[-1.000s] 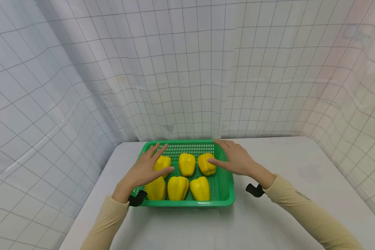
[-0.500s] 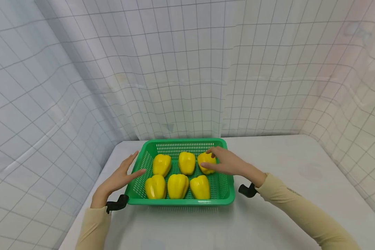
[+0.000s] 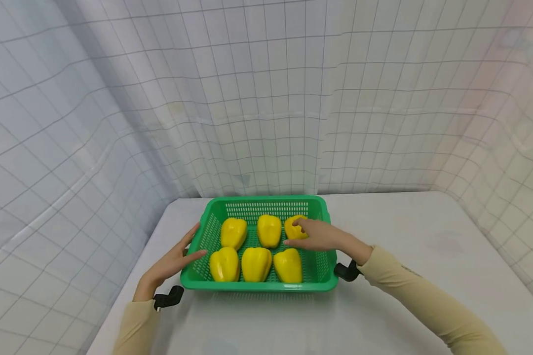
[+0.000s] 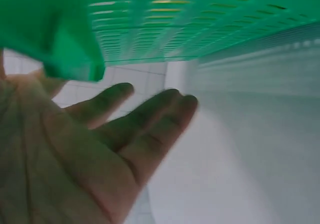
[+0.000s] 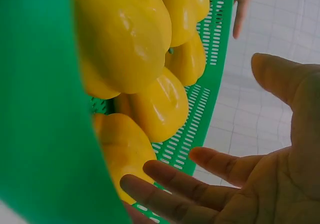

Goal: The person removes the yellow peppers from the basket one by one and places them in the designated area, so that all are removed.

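Observation:
A green plastic basket [image 3: 259, 286] holds several yellow bell peppers [image 3: 256, 264] in two rows. At its left rim is my left hand [image 3: 172, 262], fingers along the outside and thumb over the edge in the head view. The left wrist view shows that hand's loosely extended fingers [image 4: 150, 129] beside the basket's slotted wall, gripping nothing. My right hand [image 3: 320, 235] reaches in over the right rim, above the back right pepper [image 3: 293, 230], which it partly covers. Its fingers [image 5: 175, 184] are spread and slightly bent near a pepper [image 5: 125, 149] in the right wrist view, holding none.
The basket stands on a white table [image 3: 382, 305], near the back edge. White grid-patterned curtains [image 3: 266, 98] hang behind the table and on both sides. A black wrist camera [image 3: 169, 297] is strapped to the left wrist, another [image 3: 347, 271] to the right.
My left hand has moved from over the peppers out to the basket's left rim. My right hand has come lower and slightly nearer, over the back right pepper. The peppers keep their places.

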Tool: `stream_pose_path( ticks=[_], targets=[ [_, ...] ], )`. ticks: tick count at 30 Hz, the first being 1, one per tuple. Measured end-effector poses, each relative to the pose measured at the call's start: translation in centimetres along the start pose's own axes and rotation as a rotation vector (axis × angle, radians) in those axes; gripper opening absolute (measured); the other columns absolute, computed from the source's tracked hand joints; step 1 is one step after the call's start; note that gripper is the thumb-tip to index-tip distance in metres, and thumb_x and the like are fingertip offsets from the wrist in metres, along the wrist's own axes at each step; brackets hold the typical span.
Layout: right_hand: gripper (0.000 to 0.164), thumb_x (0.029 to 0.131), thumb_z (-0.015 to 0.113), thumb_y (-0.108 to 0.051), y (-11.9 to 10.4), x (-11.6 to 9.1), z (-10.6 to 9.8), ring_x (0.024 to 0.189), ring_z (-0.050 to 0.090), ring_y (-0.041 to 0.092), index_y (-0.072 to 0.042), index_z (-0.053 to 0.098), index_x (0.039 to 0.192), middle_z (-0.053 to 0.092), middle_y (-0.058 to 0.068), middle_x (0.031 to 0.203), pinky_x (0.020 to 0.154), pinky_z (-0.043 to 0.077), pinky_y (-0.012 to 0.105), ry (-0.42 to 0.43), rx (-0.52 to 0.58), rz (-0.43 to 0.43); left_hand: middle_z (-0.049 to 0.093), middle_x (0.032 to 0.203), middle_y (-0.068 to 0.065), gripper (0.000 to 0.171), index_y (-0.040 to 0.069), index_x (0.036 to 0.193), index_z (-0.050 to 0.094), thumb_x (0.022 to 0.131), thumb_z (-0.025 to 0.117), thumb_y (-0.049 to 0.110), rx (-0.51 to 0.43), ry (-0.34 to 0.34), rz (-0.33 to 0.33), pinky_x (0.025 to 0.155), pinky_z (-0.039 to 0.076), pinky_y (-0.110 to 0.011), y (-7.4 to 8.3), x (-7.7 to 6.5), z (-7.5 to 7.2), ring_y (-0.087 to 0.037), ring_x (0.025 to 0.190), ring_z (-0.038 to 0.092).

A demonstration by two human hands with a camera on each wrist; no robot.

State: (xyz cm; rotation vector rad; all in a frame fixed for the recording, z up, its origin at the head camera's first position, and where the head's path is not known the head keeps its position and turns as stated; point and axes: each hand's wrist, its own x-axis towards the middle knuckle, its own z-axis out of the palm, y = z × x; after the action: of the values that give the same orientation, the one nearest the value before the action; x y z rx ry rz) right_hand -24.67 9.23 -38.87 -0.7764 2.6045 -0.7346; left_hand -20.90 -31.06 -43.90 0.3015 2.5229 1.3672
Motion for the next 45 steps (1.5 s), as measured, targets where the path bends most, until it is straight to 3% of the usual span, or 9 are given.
stream_pose_path(
  ticks=[4, 6, 10, 16, 23, 26, 32, 39, 45],
  targets=[
    [0.075, 0.089, 0.057, -0.053, -0.3, 0.5, 0.3, 0.109, 0.055, 0.025, 0.001, 0.043, 0.139, 0.055, 0.016, 0.128, 0.092, 0.044, 0.042, -0.041, -0.021, 0.014, 0.0, 0.157, -0.012, 0.081, 0.03, 0.154, 0.005, 0.094, 0.059, 0.033, -0.03, 0.058, 0.023, 0.099, 0.02, -0.067, -0.7, 0.6, 0.9, -0.045, 0.137, 0.011],
    [0.076, 0.088, 0.059, -0.053, -0.5, 0.8, 0.4, 0.111, 0.054, 0.026, 0.001, 0.042, 0.139, 0.054, 0.017, 0.13, 0.093, 0.043, 0.042, -0.075, -0.026, 0.024, 0.001, 0.157, -0.012, 0.079, 0.031, 0.153, 0.008, 0.093, 0.06, 0.032, -0.066, 0.089, 0.018, 0.099, 0.019, -0.067, -0.8, 0.8, 1.3, -0.042, 0.137, 0.013],
    [0.078, 0.087, 0.06, -0.053, -1.3, 1.2, 0.5, 0.11, 0.054, 0.026, -0.001, 0.039, 0.142, 0.053, 0.015, 0.131, 0.093, 0.043, 0.042, -0.163, -0.022, 0.078, 0.007, 0.156, -0.011, 0.072, 0.031, 0.152, 0.018, 0.094, 0.06, 0.024, -0.189, 0.114, 0.027, 0.096, 0.033, -0.057, -1.1, 1.2, 1.9, -0.04, 0.129, 0.028],
    [0.078, 0.084, 0.064, -0.054, -1.9, 2.1, 1.0, 0.094, 0.056, 0.024, -0.004, 0.04, 0.14, 0.054, 0.013, 0.124, 0.069, 0.053, 0.041, -0.259, 0.006, 0.19, 0.012, 0.154, -0.014, 0.069, 0.03, 0.151, 0.021, 0.095, 0.057, 0.015, -0.341, 0.085, 0.036, 0.081, 0.049, -0.042, -1.5, 1.7, 2.2, -0.04, 0.119, 0.036],
    [0.075, 0.082, 0.066, -0.055, -2.0, 3.2, 1.5, 0.084, 0.062, 0.029, -0.004, 0.046, 0.132, 0.056, 0.012, 0.112, 0.057, 0.054, 0.041, -0.319, -0.01, 0.275, 0.01, 0.154, -0.012, 0.07, 0.032, 0.152, 0.017, 0.096, 0.055, 0.013, -0.389, 0.082, 0.017, 0.085, 0.046, -0.04, -1.6, 1.7, 2.3, -0.038, 0.123, 0.033],
    [0.076, 0.08, 0.068, -0.054, -1.9, 3.5, 1.7, 0.08, 0.063, 0.031, -0.004, 0.045, 0.133, 0.054, 0.012, 0.114, 0.057, 0.054, 0.042, -0.331, 0.004, 0.313, 0.008, 0.154, -0.011, 0.07, 0.033, 0.152, 0.017, 0.096, 0.055, 0.014, -0.406, 0.086, 0.012, 0.085, 0.046, -0.039, -1.6, 1.7, 2.4, -0.037, 0.122, 0.034],
    [0.066, 0.08, 0.071, -0.052, -1.7, 3.9, 2.1, 0.079, 0.063, 0.033, -0.004, 0.048, 0.12, 0.053, 0.009, 0.101, 0.058, 0.054, 0.044, -0.368, 0.016, 0.339, 0.01, 0.154, -0.011, 0.07, 0.033, 0.152, 0.016, 0.096, 0.054, 0.015, -0.412, 0.095, 0.011, 0.082, 0.048, -0.039, -1.6, 1.5, 2.4, -0.036, 0.117, 0.039],
    [0.082, 0.077, 0.072, -0.054, -1.7, 3.9, 2.4, 0.083, 0.062, 0.032, -0.004, 0.04, 0.135, 0.052, 0.009, 0.108, 0.058, 0.054, 0.043, -0.376, 0.033, 0.369, 0.01, 0.155, -0.01, 0.07, 0.031, 0.153, 0.016, 0.096, 0.054, 0.017, -0.408, 0.1, 0.022, 0.082, 0.048, -0.036, -1.5, 1.4, 2.4, -0.032, 0.117, 0.04],
    [0.085, 0.077, 0.071, -0.055, -1.5, 4.0, 2.6, 0.084, 0.062, 0.031, -0.005, 0.037, 0.137, 0.052, 0.009, 0.104, 0.06, 0.054, 0.041, -0.392, 0.025, 0.364, 0.013, 0.154, -0.012, 0.072, 0.03, 0.153, 0.015, 0.095, 0.055, 0.017, -0.453, 0.093, 0.021, 0.082, 0.05, -0.036, -1.3, 1.4, 2.4, -0.029, 0.115, 0.043]
  ],
)
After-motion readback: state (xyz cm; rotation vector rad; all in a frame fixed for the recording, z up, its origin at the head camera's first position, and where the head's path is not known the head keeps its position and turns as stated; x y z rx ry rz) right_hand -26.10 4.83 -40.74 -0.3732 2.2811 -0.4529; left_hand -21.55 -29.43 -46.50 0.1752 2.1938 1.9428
